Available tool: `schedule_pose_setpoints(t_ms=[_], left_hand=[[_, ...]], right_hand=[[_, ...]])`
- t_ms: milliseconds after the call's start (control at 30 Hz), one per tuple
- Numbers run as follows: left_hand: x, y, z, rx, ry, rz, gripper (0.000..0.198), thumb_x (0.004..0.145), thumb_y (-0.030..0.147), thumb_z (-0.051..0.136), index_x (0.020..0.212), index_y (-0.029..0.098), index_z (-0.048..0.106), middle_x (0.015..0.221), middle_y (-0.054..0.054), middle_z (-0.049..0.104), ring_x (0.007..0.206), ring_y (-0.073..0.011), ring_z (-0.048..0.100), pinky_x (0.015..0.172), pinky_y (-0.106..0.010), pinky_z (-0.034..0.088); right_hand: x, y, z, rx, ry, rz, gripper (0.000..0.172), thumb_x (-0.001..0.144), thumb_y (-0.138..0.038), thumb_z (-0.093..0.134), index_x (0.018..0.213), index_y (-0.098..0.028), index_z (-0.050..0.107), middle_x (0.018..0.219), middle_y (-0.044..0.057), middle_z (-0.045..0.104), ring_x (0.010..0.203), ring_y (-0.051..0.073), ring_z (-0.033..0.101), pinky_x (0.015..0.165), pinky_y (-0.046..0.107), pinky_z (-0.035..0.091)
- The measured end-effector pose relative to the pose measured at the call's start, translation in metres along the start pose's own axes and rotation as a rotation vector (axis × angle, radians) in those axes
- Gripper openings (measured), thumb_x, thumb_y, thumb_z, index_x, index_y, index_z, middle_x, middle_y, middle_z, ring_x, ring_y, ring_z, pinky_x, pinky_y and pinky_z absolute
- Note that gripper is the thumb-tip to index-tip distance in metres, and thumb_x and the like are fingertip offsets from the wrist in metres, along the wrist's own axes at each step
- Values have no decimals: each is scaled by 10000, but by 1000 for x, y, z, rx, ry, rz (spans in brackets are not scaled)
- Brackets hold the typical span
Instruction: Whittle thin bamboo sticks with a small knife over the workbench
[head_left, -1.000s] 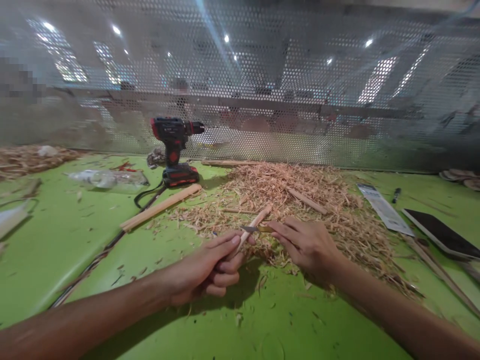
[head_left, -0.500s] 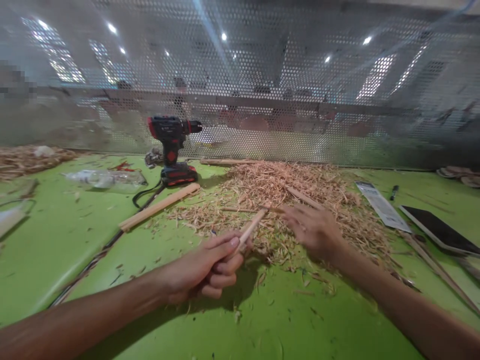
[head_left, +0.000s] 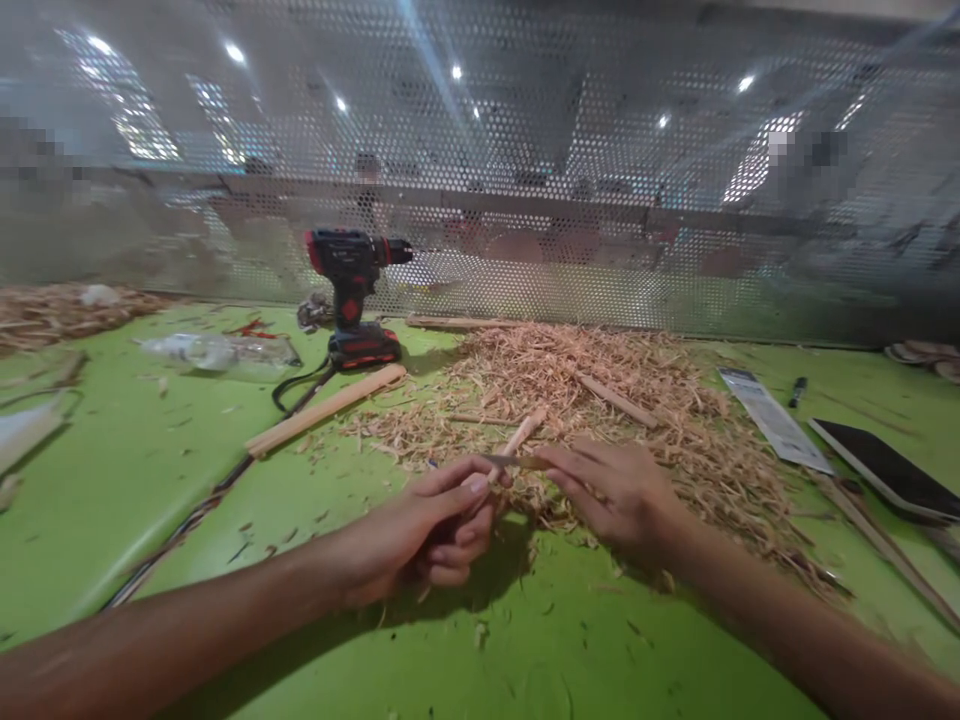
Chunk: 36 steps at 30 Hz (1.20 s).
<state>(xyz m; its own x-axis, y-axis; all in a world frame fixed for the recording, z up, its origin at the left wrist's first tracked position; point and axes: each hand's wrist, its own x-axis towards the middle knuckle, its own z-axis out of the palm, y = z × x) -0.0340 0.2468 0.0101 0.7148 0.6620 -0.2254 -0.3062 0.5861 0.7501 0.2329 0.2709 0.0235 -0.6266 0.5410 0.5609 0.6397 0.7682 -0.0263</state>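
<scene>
My left hand [head_left: 442, 520] is closed around a slim pale wooden stick [head_left: 523, 434], which slants up and away from the thumb. My right hand [head_left: 626, 495] is closed on a small carving knife [head_left: 517, 461]. Its thin blade lies across the stick, close to my left thumb and forefinger. Most of the knife's handle is hidden by my right fingers. Beyond both hands spreads a heap of wood shavings [head_left: 547, 362] on the green tabletop [head_left: 517, 650].
A cordless drill [head_left: 349, 290] stands upright at back left, with a wooden strip [head_left: 326, 410] before it. Nearby lies a plastic bag [head_left: 217, 352]. At right are a printed sheet [head_left: 772, 418], a marker [head_left: 798, 391] and a tablet [head_left: 892, 465]. A perforated metal screen [head_left: 525, 200] closes off the back.
My right hand has come slightly down and towards me, bringing the knife from near the stick's far end to beside my left thumb. My left hand still grips the stick.
</scene>
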Motion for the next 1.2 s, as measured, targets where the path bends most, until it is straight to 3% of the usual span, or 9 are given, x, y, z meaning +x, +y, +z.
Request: schedule_pose_setpoints(t_ms=[133,300,600,967,1200], left_hand=[[0,0,2,26,13,18,154,1043,362,593,1087,233,521,685,70,435,504,-36,227,463,-166,142],[-1,2,4,94,50,14,206,1043,390,593,1156,236,515,671,83,399,509,-45,178,449,-178,109],[1,5,6,142,70,14,222,1036,419,598,1125,241,501,678,87,386,512,-53,155,451,-191,94],[-2,8,7,212,111,-21,248,1031,455,592,1131,251,494,700,85,401,498,-48,153,451,-208,86],[2,11,5,225,133,-21,196,1052,417,561,1126,253,481,683,95,382,493,-45,176,442,-190,104]], right_hand=[[1,-6,3,-33,50,-59,372,1123,-293,433,1242,-145,753,760,42,722,538,110,572,406,225,374],[0,1,1,-118,28,-54,356,1113,-280,441,1238,-154,750,714,35,680,486,103,476,407,234,295],[-7,4,5,-159,4,20,317,1098,-276,460,1284,-273,716,755,23,694,519,117,472,447,258,272],[-1,12,-2,-260,17,-65,308,1060,-239,505,1187,-257,785,710,40,704,488,131,492,394,287,297],[-1,18,5,-217,57,-92,290,1054,-186,515,1187,-225,770,693,28,693,465,102,477,385,252,261]])
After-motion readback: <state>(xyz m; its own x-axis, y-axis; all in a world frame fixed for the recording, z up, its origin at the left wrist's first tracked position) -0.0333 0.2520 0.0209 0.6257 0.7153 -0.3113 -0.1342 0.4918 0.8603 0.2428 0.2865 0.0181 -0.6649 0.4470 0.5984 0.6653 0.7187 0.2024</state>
